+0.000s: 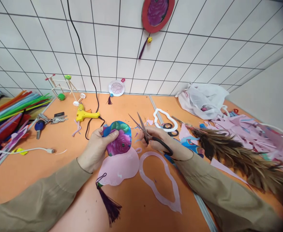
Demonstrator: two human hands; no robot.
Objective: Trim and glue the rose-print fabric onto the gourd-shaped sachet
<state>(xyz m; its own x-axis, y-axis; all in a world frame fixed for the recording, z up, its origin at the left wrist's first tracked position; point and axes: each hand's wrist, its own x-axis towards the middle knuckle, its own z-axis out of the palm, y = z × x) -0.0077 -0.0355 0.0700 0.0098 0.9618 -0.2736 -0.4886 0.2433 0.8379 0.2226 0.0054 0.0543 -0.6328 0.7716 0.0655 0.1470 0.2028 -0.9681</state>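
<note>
My left hand grips a blue piece with a purple flower and green leaves, thumb on top. Black-handled scissors are in my right hand, blades parted and pointing up and left, a little apart from the flower piece. Below the flower piece lies a pink wavy-edged shape, partly covered by it. A dark purple tassel with a loop rests at that shape's lower left edge. To the right of it is a pink wavy frame lying flat.
A yellow glue gun with a black cord and keys lie left. Colourful sticks fill the far left. A white wavy frame, another scissors handle, brown feathers, pink scraps and a plastic bag occupy the right.
</note>
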